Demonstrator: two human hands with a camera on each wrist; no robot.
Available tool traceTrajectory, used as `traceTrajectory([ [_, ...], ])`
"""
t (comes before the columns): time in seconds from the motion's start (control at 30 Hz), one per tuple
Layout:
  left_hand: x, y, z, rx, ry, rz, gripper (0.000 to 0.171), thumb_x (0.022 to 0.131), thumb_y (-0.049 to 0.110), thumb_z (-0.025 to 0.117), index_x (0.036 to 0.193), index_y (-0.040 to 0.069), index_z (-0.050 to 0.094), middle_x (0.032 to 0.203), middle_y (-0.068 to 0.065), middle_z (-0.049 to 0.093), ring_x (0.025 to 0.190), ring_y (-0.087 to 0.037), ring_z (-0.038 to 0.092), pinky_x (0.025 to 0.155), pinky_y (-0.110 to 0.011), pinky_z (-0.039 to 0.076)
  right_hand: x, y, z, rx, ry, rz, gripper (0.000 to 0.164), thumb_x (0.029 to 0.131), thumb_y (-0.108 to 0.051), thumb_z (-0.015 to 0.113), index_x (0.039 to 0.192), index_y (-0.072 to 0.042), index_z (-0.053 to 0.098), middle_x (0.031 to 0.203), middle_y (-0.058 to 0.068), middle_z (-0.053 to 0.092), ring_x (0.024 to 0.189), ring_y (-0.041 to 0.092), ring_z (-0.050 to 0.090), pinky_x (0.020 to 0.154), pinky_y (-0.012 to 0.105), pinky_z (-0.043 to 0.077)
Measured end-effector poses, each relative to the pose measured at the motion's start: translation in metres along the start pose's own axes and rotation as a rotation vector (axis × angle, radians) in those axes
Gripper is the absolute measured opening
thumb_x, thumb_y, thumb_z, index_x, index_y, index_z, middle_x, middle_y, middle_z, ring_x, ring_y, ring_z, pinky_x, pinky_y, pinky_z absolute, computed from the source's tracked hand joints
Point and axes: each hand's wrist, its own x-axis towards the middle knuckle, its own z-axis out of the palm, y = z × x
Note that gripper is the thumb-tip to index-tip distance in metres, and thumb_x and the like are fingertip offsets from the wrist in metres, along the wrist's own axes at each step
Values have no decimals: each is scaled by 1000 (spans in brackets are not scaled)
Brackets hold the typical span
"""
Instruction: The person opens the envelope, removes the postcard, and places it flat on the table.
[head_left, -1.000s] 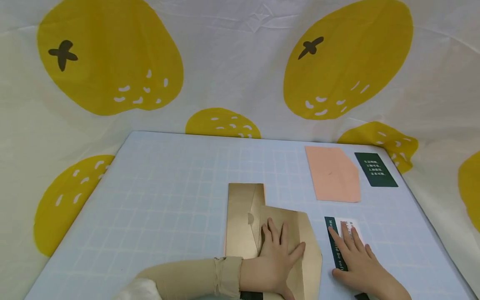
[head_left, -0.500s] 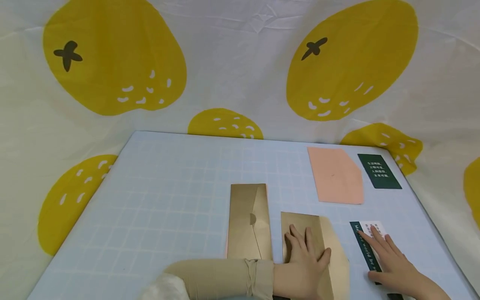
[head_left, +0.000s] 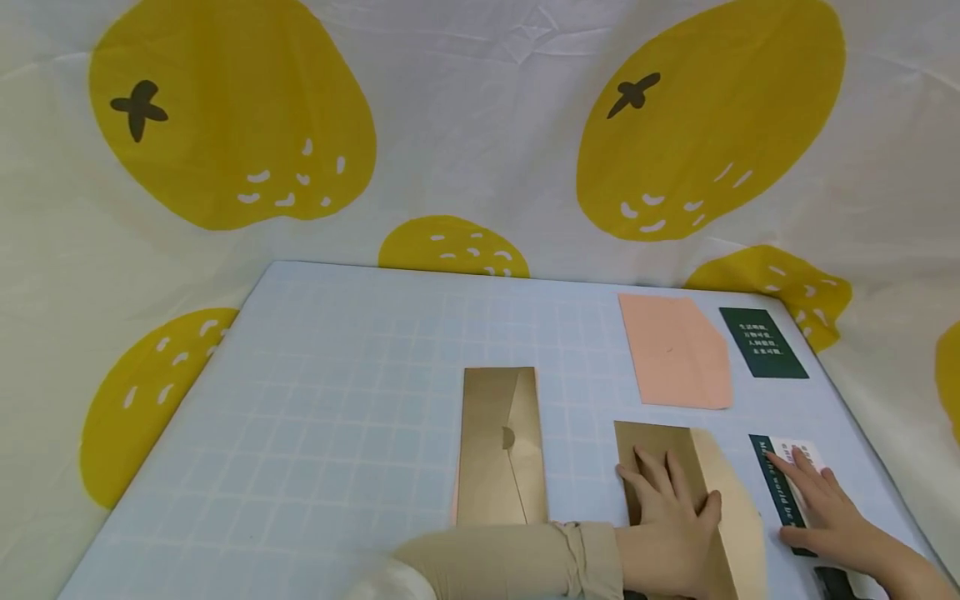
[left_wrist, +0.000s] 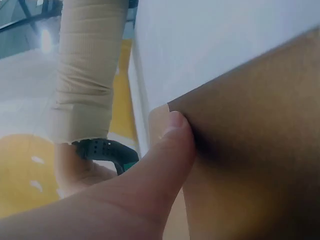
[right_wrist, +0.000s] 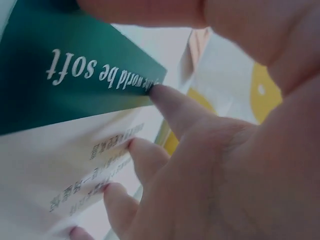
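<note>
In the head view my left hand (head_left: 667,521) lies with fingers spread on a gold envelope (head_left: 654,437), whose lighter flap (head_left: 738,521) points right. The left wrist view shows the thumb (left_wrist: 167,150) resting on the envelope's surface near an edge. To the right, my right hand (head_left: 836,521) touches a white card with a dark green band (head_left: 780,487), its fingers extended. Its fingertips press on the card's printing (right_wrist: 110,165) in the right wrist view, close to the white lettering on the green band (right_wrist: 75,92). The palm hides part of the card.
Another gold envelope (head_left: 498,450) lies left of the left hand, its lower end hidden by the sleeve (head_left: 517,558). A pink envelope (head_left: 675,354) and a dark green card (head_left: 763,343) lie at the back right of the pale blue gridded table (head_left: 330,433).
Both hands have slid right, the left carrying the flapped gold envelope along and the right the green-banded card. The first gold envelope, once overlapped, now lies apart and uncovered at its top.
</note>
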Motion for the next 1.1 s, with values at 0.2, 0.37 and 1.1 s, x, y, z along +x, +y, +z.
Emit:
traceTrajectory([
  [0.2,11,9,-7,-72,33,-25,116,47,105,38,148,62,0,163,-6,10,143,-47,19,95,-70,35,1,15,-8,45,-7,9,106,73,-5,76,156,-1,9,147,49,-4,134,67,-11,102,64,-24],
  [0.37,16,14,-11,-125,57,-62,121,40,107,39,147,64,2,164,-5,8,145,-47,15,97,-70,33,0,25,-14,48,-12,40,101,73,-4,75,153,4,13,146,49,-7,133,66,-15,100,65,-24],
  [1.1,23,23,-10,-184,49,-68,115,42,105,40,142,70,-3,165,-3,-2,148,-45,2,103,-71,24,-5,34,-18,60,-31,96,91,73,-5,74,146,12,21,142,51,-11,130,67,-19,97,72,-19],
])
